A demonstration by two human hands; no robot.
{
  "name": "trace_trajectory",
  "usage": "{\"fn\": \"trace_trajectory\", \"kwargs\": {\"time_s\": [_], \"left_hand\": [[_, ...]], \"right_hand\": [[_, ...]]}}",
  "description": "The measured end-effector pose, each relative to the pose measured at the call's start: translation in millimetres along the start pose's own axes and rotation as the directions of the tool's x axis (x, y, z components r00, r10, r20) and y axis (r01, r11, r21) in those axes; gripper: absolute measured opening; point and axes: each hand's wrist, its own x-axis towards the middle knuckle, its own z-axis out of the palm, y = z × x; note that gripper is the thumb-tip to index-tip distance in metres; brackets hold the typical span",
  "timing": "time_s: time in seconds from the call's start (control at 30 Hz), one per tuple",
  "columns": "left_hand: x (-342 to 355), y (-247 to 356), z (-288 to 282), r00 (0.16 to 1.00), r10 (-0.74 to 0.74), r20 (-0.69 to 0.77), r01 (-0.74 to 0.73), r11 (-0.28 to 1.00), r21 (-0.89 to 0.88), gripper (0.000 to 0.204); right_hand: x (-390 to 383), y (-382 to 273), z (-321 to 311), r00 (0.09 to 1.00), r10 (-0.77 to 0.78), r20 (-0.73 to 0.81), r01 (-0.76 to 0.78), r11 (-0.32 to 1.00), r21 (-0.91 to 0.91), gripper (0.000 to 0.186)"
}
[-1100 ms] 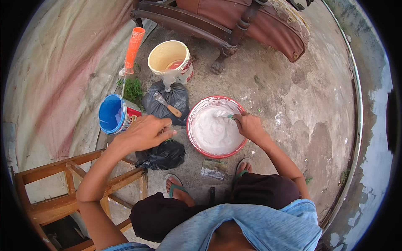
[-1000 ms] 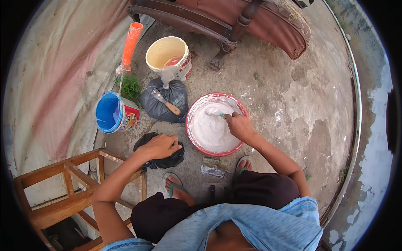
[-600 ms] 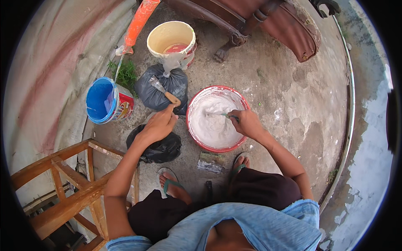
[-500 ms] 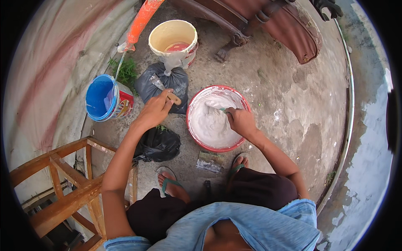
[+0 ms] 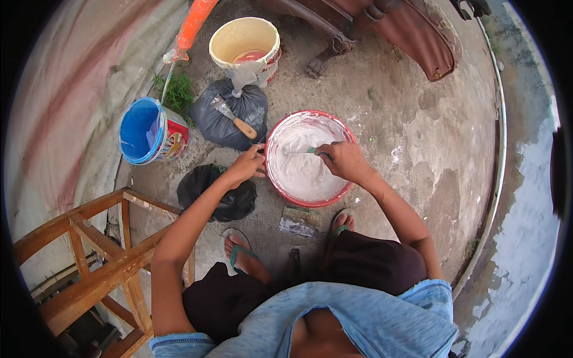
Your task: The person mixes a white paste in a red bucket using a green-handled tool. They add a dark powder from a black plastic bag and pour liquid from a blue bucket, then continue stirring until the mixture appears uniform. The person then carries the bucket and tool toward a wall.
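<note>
A red basin [image 5: 309, 204] on the ground holds thick white paste [image 5: 304, 173]. My right hand [image 5: 346, 161] is closed around the green handle of a putty knife [image 5: 311, 150], and its blade dips into the paste. My left hand [image 5: 246, 167] is at the basin's left side with its fingers apart, fingertips at the outer rim; whether they press on it I cannot tell. A scraper [image 5: 234, 119] with a wooden handle lies on a tied dark plastic bag [image 5: 253, 107], just beyond my left hand.
A cream bucket [image 5: 216, 45] stands beyond the bag, and a blue-lined bucket [image 5: 143, 152] lies tilted to the left. Nearer are a black plastic bag [image 5: 206, 194] and a wooden frame [image 5: 95, 280]. Brown carved furniture [image 5: 412, 42] is at the far side. A small block [image 5: 298, 222] lies below the basin.
My left hand has let go of the wooden-handled scraper, leaving it on the bag, and moved right and nearer to the basin's rim. The putty knife has shifted slightly left in the paste.
</note>
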Motion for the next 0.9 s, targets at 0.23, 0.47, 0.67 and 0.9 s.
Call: {"fn": "trace_trajectory", "kwargs": {"time_s": [0.23, 0.47, 0.67, 0.9], "left_hand": [[13, -2, 6, 0.999, -0.039, -0.006, 0.039, 0.999, -0.033, 0.031], [9, -8, 3, 0.998, -0.052, -0.019, 0.050, 0.995, -0.088, 0.025], [15, -10, 11, 0.999, -0.051, 0.011, 0.052, 0.991, -0.125, 0.023], [10, -13, 3, 0.999, -0.050, -0.022, 0.048, 0.994, -0.103, 0.023]], "right_hand": [[-22, -18, 55, 0.998, -0.065, 0.026, 0.066, 0.998, -0.022, 0.019], [-5, -12, -3, 0.975, -0.198, 0.102, 0.212, 0.967, -0.143, 0.012], [2, -6, 36, 0.998, -0.059, -0.035, 0.052, 0.985, -0.167, 0.015], [-4, -17, -4, 0.946, -0.185, 0.265, 0.215, 0.973, -0.087, 0.014]]}}
